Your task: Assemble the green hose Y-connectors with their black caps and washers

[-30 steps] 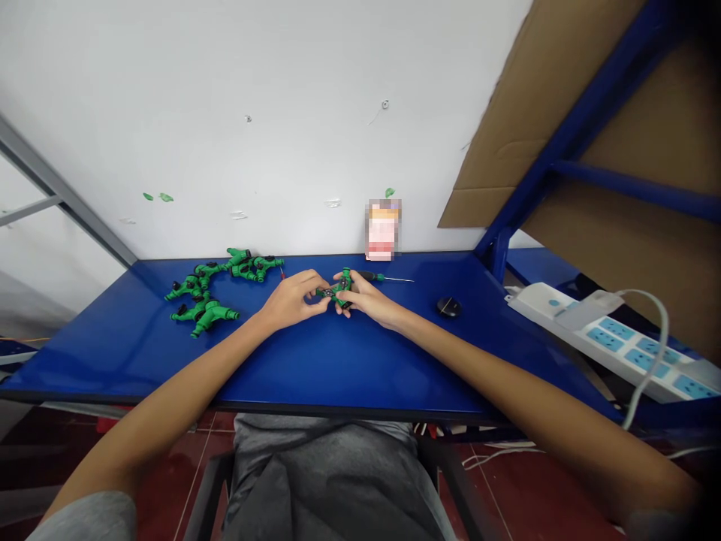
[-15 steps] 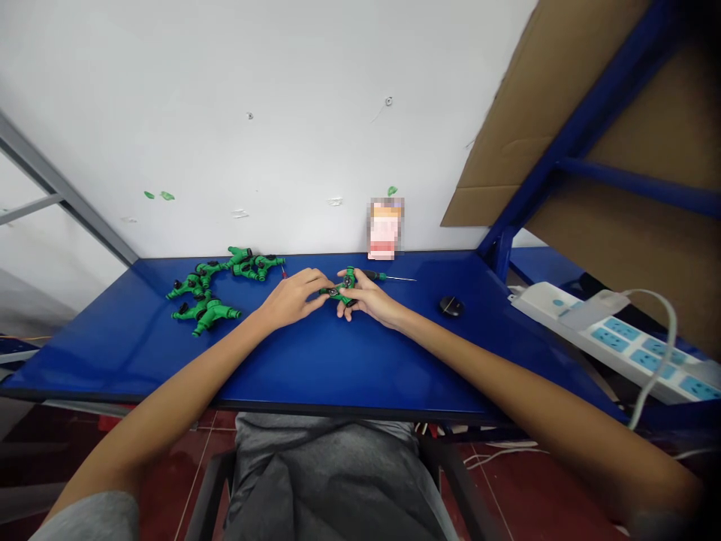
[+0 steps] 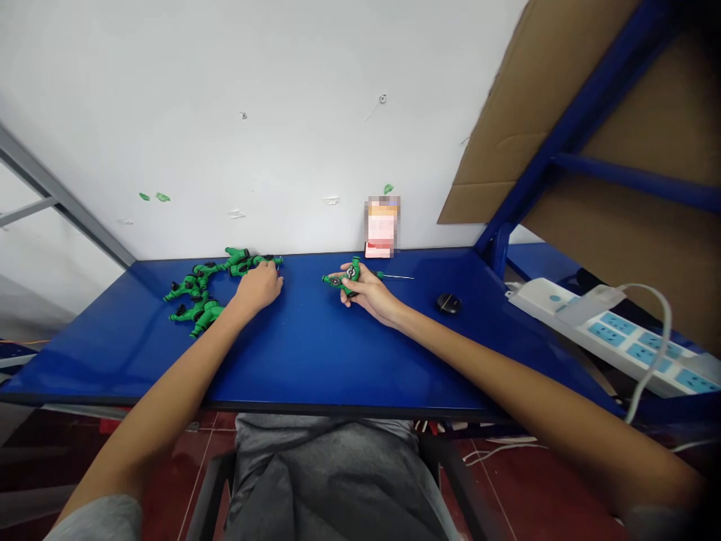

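My right hand (image 3: 370, 292) is closed around a green Y-shaped hose splitter (image 3: 350, 275) with black valve parts, held just above the table. My left hand (image 3: 260, 288) is at the back left, with its fingers curled downward beside the group of green splitters. A small red item (image 3: 278, 269) shows at its fingertips; the rest of it is hidden. Several more green hose splitters (image 3: 185, 288) lie to the left of that hand. Behind my right hand lies a screwdriver (image 3: 394, 276) with a thin metal shaft, its handle partly covered.
A round black object (image 3: 449, 303) lies right on the blue table (image 3: 315, 361). A blurred-out box (image 3: 381, 229) stands against the white wall. At the right edge is a white power strip (image 3: 597, 330) with a cable, below a blue frame and cardboard.
My left hand has let go of the splitter and moved left to the small red item by the group. My right hand still holds the splitter, slightly raised and turned.
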A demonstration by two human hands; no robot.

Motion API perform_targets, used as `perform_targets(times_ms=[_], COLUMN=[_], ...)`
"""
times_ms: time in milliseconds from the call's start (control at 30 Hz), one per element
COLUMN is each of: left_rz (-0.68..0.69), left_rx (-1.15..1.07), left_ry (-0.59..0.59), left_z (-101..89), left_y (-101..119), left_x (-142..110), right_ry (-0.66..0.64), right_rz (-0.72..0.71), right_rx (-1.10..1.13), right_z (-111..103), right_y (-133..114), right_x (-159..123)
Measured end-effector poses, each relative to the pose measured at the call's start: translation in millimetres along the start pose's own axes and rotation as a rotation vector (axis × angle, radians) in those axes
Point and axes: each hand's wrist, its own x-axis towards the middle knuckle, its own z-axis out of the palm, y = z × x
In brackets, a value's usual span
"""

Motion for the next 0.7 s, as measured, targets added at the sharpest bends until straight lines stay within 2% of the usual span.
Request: perform_targets(times_ms=[100,233,300,367,467,567,700], left_rz=[0.006,-0.026,0.071,0.24,0.435,0.513,0.538], left_rx=[-0.01,-0.117,-0.263,-0.427,-0.524,-0.497,-0.474], left_ry=[-0.005,0.125,0.188,0.234,0.304,0.331,0.334], left_z=[-7.8,-26.7,-36.1,-42.9,-45.7,-41.1,-33.5], left_y=[-2.8,1.6,7.4,14.4,23.4,27.2,26.6], left_x=[-0.6,-4.6,-8.3,-13.3,-20.9,-24.5,-23.4], right_ry=[0.004,0.024,0.031,0.036,0.057,0.082,0.084], right_rz=[-0.014,-0.011,-0.028,-0.042,-0.057,-0.081,-0.077], right_rx=[-0.008,-0.023,-0.021,-0.026,-0.048,-0.05,-0.057], right_z=[-0.4,-2.5,-2.8,-2.8,-3.0,-3.9,-4.6], right_y=[-0.2,-0.7,-0.9,-0.5,1.4,4.0,5.7], right_x=[-0.1,0.9,1.6,2.3,3.2,4.0,4.9])
